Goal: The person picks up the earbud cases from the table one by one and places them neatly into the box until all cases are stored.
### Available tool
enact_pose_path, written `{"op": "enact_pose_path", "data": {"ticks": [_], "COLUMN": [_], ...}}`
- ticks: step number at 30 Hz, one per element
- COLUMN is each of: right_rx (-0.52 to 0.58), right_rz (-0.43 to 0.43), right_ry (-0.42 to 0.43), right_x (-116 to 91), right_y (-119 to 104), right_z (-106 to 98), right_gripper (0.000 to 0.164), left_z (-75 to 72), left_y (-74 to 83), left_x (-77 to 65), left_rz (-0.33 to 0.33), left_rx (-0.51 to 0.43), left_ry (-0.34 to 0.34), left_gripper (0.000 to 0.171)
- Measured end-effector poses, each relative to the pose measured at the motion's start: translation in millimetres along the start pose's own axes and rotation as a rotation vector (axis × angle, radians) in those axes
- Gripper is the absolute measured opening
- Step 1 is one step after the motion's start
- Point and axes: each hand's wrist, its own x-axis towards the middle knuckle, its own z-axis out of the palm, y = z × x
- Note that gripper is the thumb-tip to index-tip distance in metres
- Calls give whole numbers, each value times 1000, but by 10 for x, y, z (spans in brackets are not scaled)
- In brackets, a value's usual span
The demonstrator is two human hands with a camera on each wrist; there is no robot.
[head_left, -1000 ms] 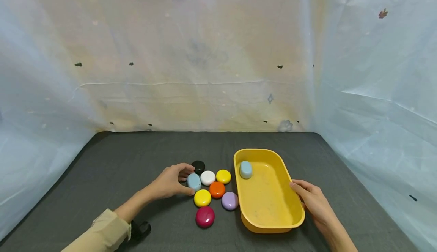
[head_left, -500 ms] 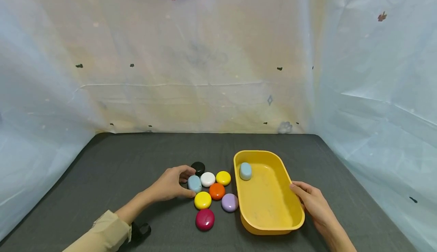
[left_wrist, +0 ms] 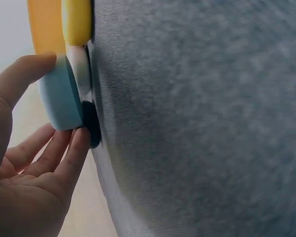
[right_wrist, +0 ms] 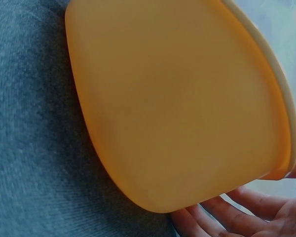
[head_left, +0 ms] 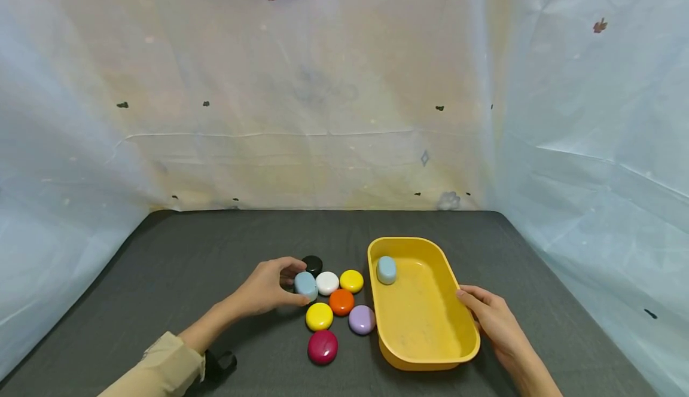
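In the head view my left hand (head_left: 264, 289) pinches a light blue rounded block (head_left: 305, 286) between thumb and fingers, at the left of a cluster of glossy pieces. The left wrist view shows the same blue block (left_wrist: 61, 96) tilted and raised off the grey cloth, a dark piece (left_wrist: 92, 123) behind it. My right hand (head_left: 496, 320) grips the right side of a yellow tub (head_left: 425, 325), thumb at the rim and fingers along the outer wall, as the right wrist view shows. A second light blue block (head_left: 386, 270) lies inside the tub, near its left wall.
Beside the held block lie round pieces: black (head_left: 313, 265), white (head_left: 327, 283), two yellow ones, an orange one (head_left: 341, 302), a purple one (head_left: 362, 320) and a crimson one (head_left: 323, 347). Grey cloth (head_left: 242, 235) covers the table. Pale sheeting (head_left: 323, 86) hangs behind and at both sides.
The left hand's fingers have closed onto the light blue block, which has risen and tilted slightly. The right hand and the tub have stayed in place.
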Motion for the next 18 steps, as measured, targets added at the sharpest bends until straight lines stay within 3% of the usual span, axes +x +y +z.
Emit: {"op": "enact_pose_path", "data": {"ticks": [10,18], "right_rx": [13,22], "right_rz": [-11,-28], "right_ry": [-2,-6], "right_x": [-9,-22], "right_y": [10,9], "right_z": [0,-2], "right_gripper": [53,52], "left_z": [-14,-5], "left_y": [106,234], "left_x": [21,81], "left_rz": [31,86], "left_rx": [4,-46], "left_ry": [59,75], "left_gripper": [62,60]}}
